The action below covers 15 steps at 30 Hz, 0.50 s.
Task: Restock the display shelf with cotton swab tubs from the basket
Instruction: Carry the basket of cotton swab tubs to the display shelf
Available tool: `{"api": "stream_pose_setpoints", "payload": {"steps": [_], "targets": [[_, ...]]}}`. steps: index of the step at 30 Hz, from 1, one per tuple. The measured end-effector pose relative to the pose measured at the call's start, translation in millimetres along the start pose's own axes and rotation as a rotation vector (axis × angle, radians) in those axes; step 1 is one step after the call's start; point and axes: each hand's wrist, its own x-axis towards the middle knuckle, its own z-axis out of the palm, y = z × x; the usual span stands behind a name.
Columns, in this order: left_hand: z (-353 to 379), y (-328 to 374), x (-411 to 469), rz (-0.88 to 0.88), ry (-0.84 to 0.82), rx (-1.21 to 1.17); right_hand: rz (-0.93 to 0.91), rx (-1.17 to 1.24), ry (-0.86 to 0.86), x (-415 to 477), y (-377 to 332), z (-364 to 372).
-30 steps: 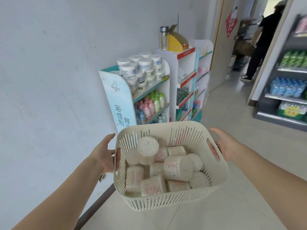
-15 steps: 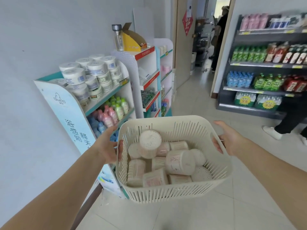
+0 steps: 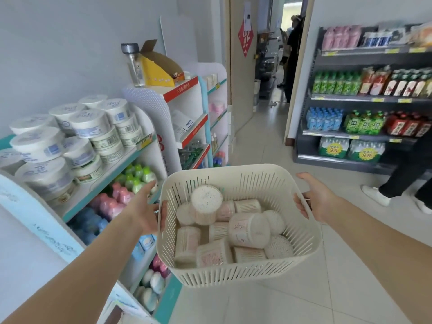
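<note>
Left hand (image 3: 145, 212) and right hand (image 3: 320, 200) each gripped a side handle of the basket (image 3: 233, 275). Tubs (image 3: 248, 230) lay jumbled inside it, held up just beside the shelf (image 3: 100, 183).

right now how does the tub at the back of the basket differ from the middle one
The back tub stands upright; the middle tub lies on its side. The back tub shows its speckled top, the middle tub its printed wall. Both are in the basket.
</note>
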Motion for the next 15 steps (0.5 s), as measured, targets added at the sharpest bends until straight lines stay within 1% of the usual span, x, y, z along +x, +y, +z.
{"api": "stream_pose_setpoints", "payload": {"steps": [4, 8, 15], "targets": [[19, 23, 21, 0.013, -0.012, 0.003, -0.015, 0.028, -0.002, 23, -26, 0], [42, 29, 37, 0.023, 0.001, -0.051, -0.005, 0.025, -0.004, 51, -46, -6], [92, 18, 59, 0.032, 0.098, -0.078, 0.024, -0.035, -0.034, 110, -77, -31]]}}
